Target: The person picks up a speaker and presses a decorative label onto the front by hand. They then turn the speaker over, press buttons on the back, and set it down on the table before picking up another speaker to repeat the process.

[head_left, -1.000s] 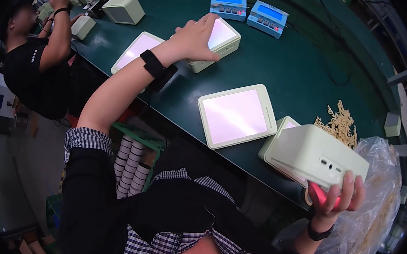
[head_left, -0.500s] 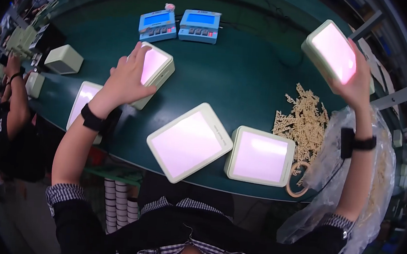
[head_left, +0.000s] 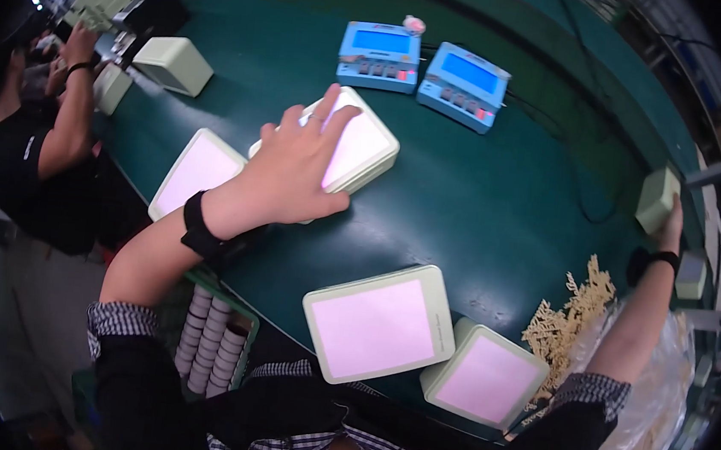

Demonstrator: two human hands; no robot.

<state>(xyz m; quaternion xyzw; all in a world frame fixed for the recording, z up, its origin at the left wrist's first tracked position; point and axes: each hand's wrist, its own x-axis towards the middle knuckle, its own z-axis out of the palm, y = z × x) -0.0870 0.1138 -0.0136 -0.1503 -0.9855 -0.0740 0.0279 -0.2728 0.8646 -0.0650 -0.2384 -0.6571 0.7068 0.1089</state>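
Observation:
My left hand (head_left: 293, 163) lies spread over a cream box-shaped lamp (head_left: 363, 144) with a glowing pinkish panel; the thumb rests near its right side. At the far right, my right hand (head_left: 672, 226) is closed around another cream box-shaped lamp (head_left: 658, 200), whose glowing side is out of sight. Close to my body, a lit lamp (head_left: 377, 325) lies panel up, against a second lit lamp (head_left: 489, 378) on its right. Partly behind my left forearm is one more lit lamp (head_left: 198, 175).
Two blue instruments with screens (head_left: 380, 55) stand at the back. A pile of small beige pieces (head_left: 571, 320) lies right, beside a clear plastic bag (head_left: 641, 404). A co-worker (head_left: 46, 146) works at left near a cream box (head_left: 174, 65). Several white rolls (head_left: 211, 341) sit below the table edge.
My view has turned right, shifting the table leftward and down in it. The right hand has carried its lamp farther out and turned its glowing panel away. My left hand stays on its lamp.

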